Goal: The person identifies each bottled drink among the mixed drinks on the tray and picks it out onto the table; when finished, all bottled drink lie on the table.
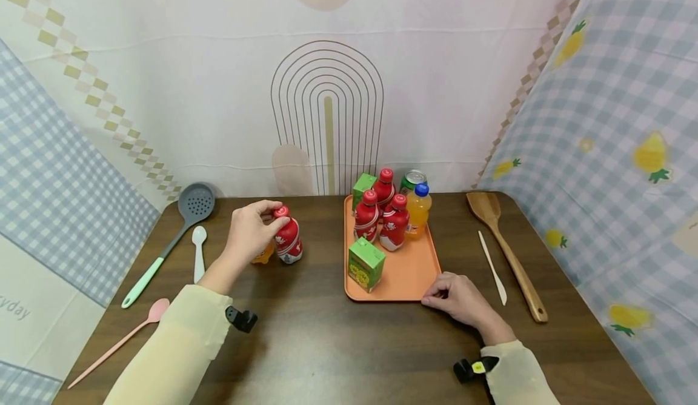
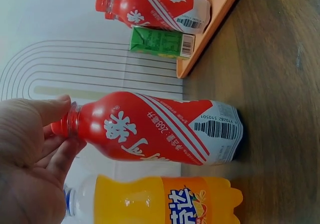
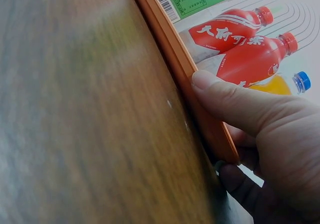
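At the left of the table, my left hand (image 1: 251, 226) grips a red bottle (image 1: 289, 241) by its cap, thumb on one side and fingers on the other. An orange soda bottle (image 2: 150, 201) stands close beside it, mostly hidden behind the hand in the head view. My right hand (image 1: 458, 296) pinches the near right corner of an orange tray (image 1: 409, 274), thumb over the rim (image 3: 210, 114). On the tray are several red bottles (image 1: 394, 223), an orange soda bottle (image 1: 418, 211) with a blue cap, a green can (image 1: 412, 179) and two green drink cartons (image 1: 366, 264) (image 1: 363, 187).
Left of the hands lie a grey skimmer (image 1: 196, 204) with a mint handle, a white spoon (image 1: 199, 241) and a pink spoon (image 1: 158, 310). A wooden spatula (image 1: 507, 250) and a thin white knife (image 1: 492, 268) lie at the right. Patterned cloth (image 1: 234, 108) hangs behind the table.
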{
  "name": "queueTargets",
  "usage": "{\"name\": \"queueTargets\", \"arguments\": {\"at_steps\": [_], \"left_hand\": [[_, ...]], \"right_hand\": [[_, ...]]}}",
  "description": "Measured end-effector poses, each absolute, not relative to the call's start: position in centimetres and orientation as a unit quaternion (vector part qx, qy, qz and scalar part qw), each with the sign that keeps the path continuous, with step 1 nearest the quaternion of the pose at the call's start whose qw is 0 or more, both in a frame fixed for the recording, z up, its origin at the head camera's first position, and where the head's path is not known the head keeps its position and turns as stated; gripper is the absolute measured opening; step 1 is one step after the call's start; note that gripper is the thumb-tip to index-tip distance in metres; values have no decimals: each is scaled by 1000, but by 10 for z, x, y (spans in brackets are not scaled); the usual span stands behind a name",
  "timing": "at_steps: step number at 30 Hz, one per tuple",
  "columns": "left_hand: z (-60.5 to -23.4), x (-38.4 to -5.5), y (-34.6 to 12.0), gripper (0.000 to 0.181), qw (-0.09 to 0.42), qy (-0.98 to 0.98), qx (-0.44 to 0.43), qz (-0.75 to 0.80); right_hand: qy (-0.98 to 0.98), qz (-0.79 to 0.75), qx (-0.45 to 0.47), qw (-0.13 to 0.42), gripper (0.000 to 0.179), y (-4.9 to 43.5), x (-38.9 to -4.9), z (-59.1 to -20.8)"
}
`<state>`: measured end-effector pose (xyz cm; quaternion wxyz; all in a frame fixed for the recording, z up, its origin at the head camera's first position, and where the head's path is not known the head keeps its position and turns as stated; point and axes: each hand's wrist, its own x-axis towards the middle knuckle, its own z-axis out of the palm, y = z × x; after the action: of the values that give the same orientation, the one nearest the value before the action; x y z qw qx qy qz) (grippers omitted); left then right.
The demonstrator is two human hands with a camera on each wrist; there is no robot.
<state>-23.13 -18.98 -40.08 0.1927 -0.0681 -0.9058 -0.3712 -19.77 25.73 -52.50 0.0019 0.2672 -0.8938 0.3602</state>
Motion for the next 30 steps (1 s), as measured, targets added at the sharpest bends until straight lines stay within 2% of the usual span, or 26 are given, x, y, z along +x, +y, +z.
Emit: {"name": "queueTargets", "arguments": {"at_steps": [4, 17, 30], "left_hand": [[-402, -230, -191, 32, 187, -901, -71, -384], [-404, -229, -191, 29, 231, -899, -62, -368], [-405, -229, -190, 29, 242, -899, -67, -360]], "right_hand": [[-895, 360, 265, 0, 7, 258, -198, -526], [-895, 361, 264, -2, 7, 258, -199, -527], [-895, 357, 267, 1, 6, 258, -199, -525]]}}
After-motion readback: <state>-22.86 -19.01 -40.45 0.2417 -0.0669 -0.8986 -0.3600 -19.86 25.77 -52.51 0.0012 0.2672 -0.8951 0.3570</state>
